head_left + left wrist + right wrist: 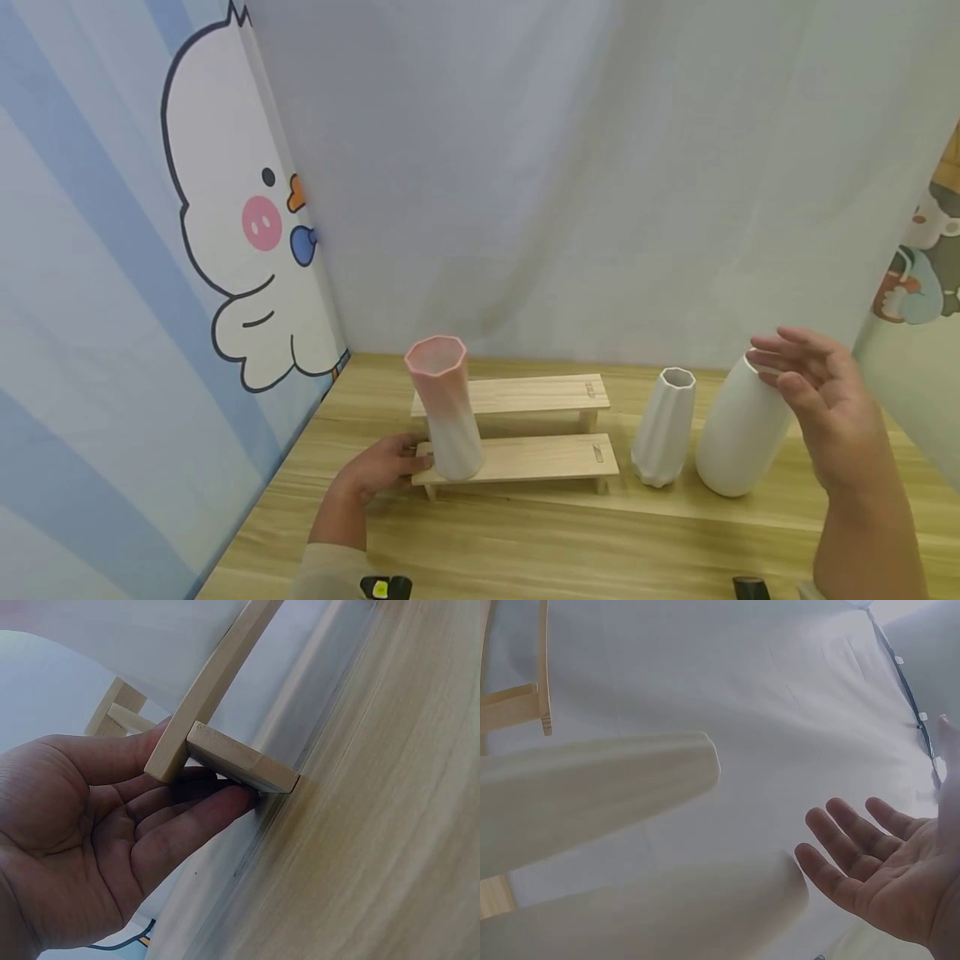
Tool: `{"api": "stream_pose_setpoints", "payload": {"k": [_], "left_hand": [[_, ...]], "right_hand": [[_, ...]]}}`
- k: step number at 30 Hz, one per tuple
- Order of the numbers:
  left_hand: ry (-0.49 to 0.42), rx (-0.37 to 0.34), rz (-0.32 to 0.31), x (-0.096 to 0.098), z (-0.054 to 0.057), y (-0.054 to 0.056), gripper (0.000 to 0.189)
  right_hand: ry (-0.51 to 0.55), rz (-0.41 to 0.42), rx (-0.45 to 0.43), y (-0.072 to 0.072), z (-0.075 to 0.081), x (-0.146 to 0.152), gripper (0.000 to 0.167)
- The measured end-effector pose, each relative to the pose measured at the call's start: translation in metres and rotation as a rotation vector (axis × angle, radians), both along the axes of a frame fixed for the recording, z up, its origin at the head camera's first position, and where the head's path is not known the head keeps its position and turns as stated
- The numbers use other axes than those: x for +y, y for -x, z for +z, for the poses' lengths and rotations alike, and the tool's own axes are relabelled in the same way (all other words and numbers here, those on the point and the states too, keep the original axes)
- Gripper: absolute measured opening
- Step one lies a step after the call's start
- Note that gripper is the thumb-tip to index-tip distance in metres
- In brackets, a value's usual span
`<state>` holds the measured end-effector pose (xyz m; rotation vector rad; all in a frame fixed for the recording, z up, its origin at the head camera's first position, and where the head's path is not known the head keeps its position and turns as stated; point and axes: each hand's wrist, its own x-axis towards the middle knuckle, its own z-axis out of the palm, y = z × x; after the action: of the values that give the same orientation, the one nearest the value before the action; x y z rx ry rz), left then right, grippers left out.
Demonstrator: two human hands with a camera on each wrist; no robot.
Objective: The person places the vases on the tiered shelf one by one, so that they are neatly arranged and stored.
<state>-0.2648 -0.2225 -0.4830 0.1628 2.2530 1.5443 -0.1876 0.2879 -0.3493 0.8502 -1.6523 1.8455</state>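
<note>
My left hand grips the left end of the lower board of a two-tier wooden stand. In the left wrist view, the thumb lies along the board, with the fingers under it beside the short leg. A pink-to-white fluted vase stands on that lower tier, close to the thumb. Over at the right, my right hand is raised beside the mouth of a tall rounded white vase. Its fingers are loosely extended with nothing between them, as the right wrist view also shows.
A smaller white faceted vase stands on the wood-grain table between the stand and the rounded vase. A pale curtain hangs behind. Printed cloth panels border the left and right sides.
</note>
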Motion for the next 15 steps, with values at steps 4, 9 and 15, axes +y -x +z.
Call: {"api": "stream_pose_setpoints", "payload": {"k": [4,9,15], "left_hand": [[0.006,0.009,-0.002,0.000,-0.002,0.001,0.066],[0.013,0.013,-0.007,0.000,-0.003,0.001,0.066],[-0.029,-0.009,-0.015,0.000,-0.002,0.002,0.066]], "right_hand": [[0.037,-0.035,0.026,0.001,-0.001,0.007,0.044],[0.090,-0.172,-0.023,-0.002,0.000,0.014,0.045],[-0.004,-0.430,-0.157,-0.004,0.001,0.021,0.050]]}}
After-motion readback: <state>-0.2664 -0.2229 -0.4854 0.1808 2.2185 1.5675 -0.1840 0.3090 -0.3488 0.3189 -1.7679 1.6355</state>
